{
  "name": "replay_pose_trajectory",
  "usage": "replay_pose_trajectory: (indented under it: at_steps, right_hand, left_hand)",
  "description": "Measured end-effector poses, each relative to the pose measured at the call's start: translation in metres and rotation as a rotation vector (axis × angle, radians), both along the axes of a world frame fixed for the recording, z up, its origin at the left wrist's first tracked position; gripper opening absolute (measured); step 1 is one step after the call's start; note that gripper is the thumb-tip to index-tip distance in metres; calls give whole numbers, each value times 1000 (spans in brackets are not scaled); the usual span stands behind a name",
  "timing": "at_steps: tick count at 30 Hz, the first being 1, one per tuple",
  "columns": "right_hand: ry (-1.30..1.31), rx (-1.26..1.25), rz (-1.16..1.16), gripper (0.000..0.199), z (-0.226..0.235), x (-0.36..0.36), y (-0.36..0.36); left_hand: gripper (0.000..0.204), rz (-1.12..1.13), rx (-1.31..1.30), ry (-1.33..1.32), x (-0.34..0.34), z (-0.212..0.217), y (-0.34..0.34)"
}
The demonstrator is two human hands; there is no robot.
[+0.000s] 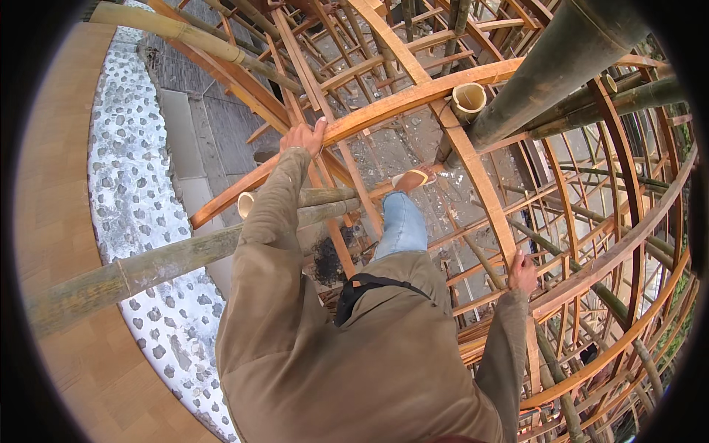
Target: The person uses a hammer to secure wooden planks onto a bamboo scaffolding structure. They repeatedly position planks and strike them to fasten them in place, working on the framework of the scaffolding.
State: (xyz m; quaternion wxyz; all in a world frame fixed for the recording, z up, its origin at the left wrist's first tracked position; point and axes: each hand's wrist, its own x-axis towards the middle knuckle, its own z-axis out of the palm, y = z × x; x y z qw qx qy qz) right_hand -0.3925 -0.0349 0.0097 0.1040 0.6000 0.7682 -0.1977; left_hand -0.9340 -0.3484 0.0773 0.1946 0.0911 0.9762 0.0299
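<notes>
My left hand (303, 138) is closed over a long reddish wooden beam (399, 105), which crosses in front of me and curves in this view. Lower on the right, my right hand (523, 272) grips another wooden beam (480, 177), with its thumb upward along the edge; part of its fingers is hidden. Both arms are spread wide in brown sleeves. Between them, one foot in a yellow-strapped sandal (417, 177) rests among the timbers. An open-ended bamboo pole (468, 97) stands beside the crossing of the two beams.
A thick bamboo pole (561, 66) slants at the upper right. Another bamboo pole (170, 258) juts across the left. A pale strip with dark pits (133, 125) edges a tan panelled surface (55, 192). Wooden lattice surrounds me, with a littered grey floor (402, 140) well below.
</notes>
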Motion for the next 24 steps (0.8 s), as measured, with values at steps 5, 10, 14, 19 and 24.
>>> replay_pose_trajectory:
  at_steps: [5, 10, 14, 19, 24]
  right_hand:
    - [12, -11, 13, 73, 2, 0, -1]
    - [23, -34, -7, 74, 8, -2, -1]
    - [24, -6, -9, 74, 13, -4, -3]
    - [20, -36, -31, 72, 15, -7, -4]
    - [15, 42, -6, 71, 14, -6, -6]
  left_hand:
    - [83, -5, 40, 42, -2, -10, -4]
    - [77, -20, 70, 126, -1, -15, -3]
    - [75, -9, 85, 124, 3, -10, 0]
    - [73, -18, 107, 86, 2, -10, 1]
    - [71, 7, 117, 89, 0, -10, -4]
